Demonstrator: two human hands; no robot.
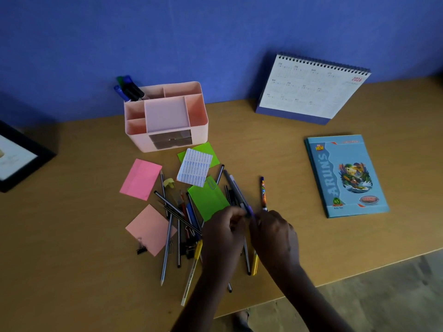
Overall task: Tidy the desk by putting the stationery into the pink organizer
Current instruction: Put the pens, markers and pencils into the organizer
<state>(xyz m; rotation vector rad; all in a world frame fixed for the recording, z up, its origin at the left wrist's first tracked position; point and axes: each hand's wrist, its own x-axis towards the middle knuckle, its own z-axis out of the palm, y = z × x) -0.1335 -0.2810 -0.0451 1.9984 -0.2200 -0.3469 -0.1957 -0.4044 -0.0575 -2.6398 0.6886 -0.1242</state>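
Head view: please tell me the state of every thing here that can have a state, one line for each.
Pink organizer: upright, mostly empty, drawers shut.
Markers: standing capped in its back left compartment.
Pens and pencils: scattered loose on the desk.
Sticky notes: lying flat, not yet stored.
Binder clip: on the desk.
Notebook: closed.
Calendar: standing.
Left hand: fingers gathering pens.
Right hand: the same.

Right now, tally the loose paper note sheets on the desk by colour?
Bright pink paper sheets: 1
Pale salmon-pink paper sheets: 1
Bright green paper sheets: 2, the other lying under a white printed label sheet
Total: 4
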